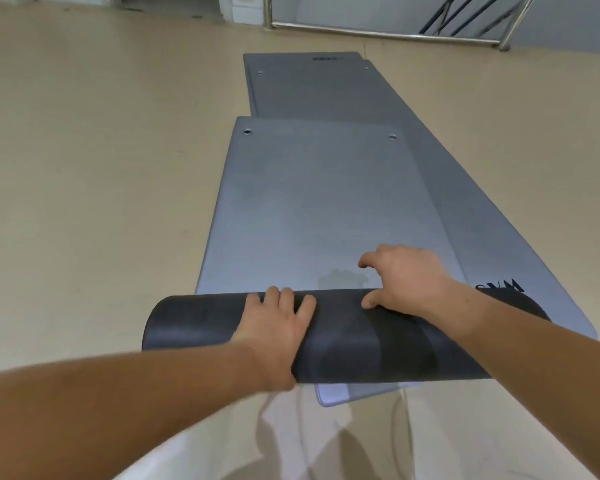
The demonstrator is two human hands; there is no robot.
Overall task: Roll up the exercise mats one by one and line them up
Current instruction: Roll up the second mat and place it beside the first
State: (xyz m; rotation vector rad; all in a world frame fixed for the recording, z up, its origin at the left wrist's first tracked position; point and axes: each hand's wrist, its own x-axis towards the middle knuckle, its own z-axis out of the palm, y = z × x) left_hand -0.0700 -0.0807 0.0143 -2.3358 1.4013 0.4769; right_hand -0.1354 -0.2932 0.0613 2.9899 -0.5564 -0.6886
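Note:
A grey exercise mat [312,202] lies flat on the floor, its near end wound into a dark roll [354,341] lying crosswise in front of me. My left hand [274,327] presses flat on top of the roll, fingers straight and pointing forward. My right hand [402,275] reaches over the roll's far edge, thumb against the roll and fingers loosely bent above the flat part. Under this mat lie other grey mats [499,244], one sticking out to the right and one [309,84] further away.
Beige floor [101,168] surrounds the mats on both sides. A metal railing [388,32] and a wall stand at the far end. A mat corner [343,393] pokes out under the roll near my feet.

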